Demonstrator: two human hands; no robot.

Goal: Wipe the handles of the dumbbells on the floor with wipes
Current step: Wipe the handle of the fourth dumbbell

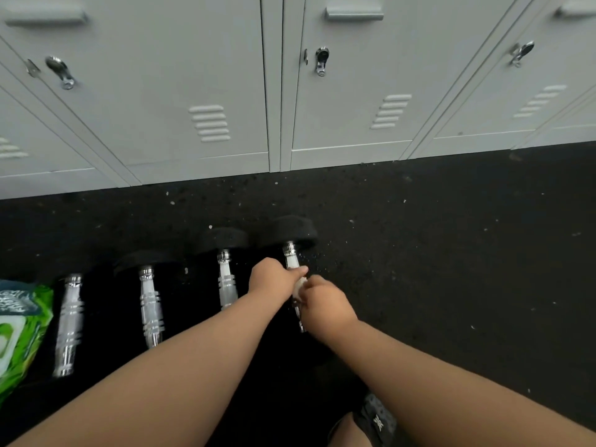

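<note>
Four dumbbells [151, 301] are lying on the floor [451, 253]. Both hands, left [271, 279] and right [325, 304], are pinching a wipe [299, 285] around the rightmost handle [292, 261]; wrapping it fully and twisting would likely be cleaning best.

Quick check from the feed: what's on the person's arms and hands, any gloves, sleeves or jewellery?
Nothing worn: left hand and right hand are bare, no gloves, and both forearms are uncovered to the frame edge. No watch, ring or bracelet shows. Only dark shorts with a small pale logo appear below.
</note>
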